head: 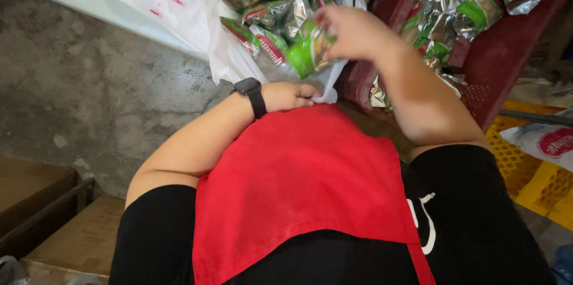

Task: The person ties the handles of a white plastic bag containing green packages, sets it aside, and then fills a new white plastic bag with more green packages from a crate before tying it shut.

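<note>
Overhead, right hand (352, 31) pinches an upright green foil packet (307, 52) inside the packet-filled white bag (179, 4); left hand (289, 95) clamps its rim.

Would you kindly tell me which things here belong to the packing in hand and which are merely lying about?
In hand:
- left hand gripping the rim of the white plastic bag
- right hand holding a green foil packet
- dark red crate of foil packets

Lying about:
- cardboard boxes
- yellow crate
- white sack
</note>
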